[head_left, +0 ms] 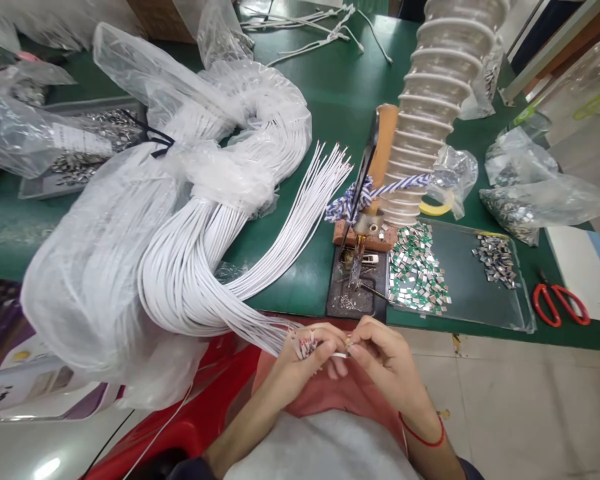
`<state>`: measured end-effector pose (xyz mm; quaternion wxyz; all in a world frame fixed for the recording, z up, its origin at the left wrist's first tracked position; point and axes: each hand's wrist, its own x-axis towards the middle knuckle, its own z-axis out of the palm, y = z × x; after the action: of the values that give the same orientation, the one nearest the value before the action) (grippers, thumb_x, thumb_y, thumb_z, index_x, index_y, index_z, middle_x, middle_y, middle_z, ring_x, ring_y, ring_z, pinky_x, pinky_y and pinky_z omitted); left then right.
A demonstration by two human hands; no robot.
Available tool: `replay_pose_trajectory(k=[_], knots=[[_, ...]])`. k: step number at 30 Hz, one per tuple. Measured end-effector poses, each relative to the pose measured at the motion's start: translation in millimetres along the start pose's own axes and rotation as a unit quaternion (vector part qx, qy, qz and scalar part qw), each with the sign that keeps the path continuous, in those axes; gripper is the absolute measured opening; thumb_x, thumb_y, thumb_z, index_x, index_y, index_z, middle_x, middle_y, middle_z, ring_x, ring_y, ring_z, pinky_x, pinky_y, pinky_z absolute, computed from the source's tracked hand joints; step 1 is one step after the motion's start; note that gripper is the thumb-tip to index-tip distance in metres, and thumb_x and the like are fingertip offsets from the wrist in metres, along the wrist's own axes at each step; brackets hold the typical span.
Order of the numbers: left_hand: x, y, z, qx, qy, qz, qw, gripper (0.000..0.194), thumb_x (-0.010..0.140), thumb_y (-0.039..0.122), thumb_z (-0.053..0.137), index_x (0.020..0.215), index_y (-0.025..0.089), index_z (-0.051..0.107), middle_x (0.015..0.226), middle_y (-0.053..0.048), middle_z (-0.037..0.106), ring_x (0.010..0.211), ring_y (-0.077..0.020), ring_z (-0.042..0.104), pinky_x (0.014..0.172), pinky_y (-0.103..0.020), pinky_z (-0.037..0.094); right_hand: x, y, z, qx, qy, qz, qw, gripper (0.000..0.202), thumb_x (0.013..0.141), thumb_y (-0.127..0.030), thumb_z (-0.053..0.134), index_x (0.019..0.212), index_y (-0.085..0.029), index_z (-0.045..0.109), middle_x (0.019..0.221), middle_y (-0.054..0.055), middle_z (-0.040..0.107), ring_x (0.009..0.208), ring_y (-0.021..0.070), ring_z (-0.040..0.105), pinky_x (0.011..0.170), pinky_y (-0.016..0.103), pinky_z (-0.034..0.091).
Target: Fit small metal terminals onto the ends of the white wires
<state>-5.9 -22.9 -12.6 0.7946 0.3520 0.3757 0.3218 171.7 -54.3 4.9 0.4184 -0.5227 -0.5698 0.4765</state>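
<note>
My left hand (pixel 313 350) is closed around the ends of a bunch of white cables (pixel 260 327), with their reddish stripped tips poking out by the thumb. One cable end reaches across to my right hand (pixel 380 353), whose thumb and index finger pinch its tip; the exact tip is too small to make out. Both hands meet over my lap, just below the table edge. The cables run back to a large bundle (pixel 180 273) wrapped in clear plastic. Ahead of the hands stands a soldering iron with a wooden handle (pixel 384 143), its tip down over a dark base (pixel 347 300).
Small green-and-silver connector pieces (pixel 417 267) and a pile of metal shells (pixel 496 259) lie on a clear sheet at right. Red-handled scissors (pixel 560 303) rest near the table edge. A ribbed duct hose (pixel 440 87) rises behind the iron. A grey tray (pixel 35 187) holds metal parts.
</note>
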Motion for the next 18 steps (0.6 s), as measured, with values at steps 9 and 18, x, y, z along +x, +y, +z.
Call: replay_pose_trajectory(k=[9,18], knots=[[1.8,-4.7,-2.3,-0.048,0.044,0.023,0.998,0.044,0.078,0.054,0.080,0.074,0.011,0.073,0.081,-0.009,0.074,0.044,-0.0089,0.057,0.044,-0.022,0.046,-7.6,-2.7,-25.0,-0.102,-0.046,-0.002,0.994,0.028,0.103,-0.033,0.053,0.078,-0.021,0.059,0.073,-0.001,0.054,0.062,0.0145,0.049,0.057,0.027,0.035],[-2.6,-0.4,-8.8,-0.020,0.073,0.041,0.996,0.043,0.082,0.053,0.076,0.068,0.013,0.070,0.069,-0.004,0.071,0.036,-0.0018,0.031,0.042,-0.023,0.026,-6.8,-3.1,-28.9,-0.101,-0.003,0.035,0.994,0.034,0.102,-0.038,0.053,0.073,-0.021,0.058,0.067,-0.002,0.052,0.058,0.0138,0.047,0.054,0.026,0.035]])
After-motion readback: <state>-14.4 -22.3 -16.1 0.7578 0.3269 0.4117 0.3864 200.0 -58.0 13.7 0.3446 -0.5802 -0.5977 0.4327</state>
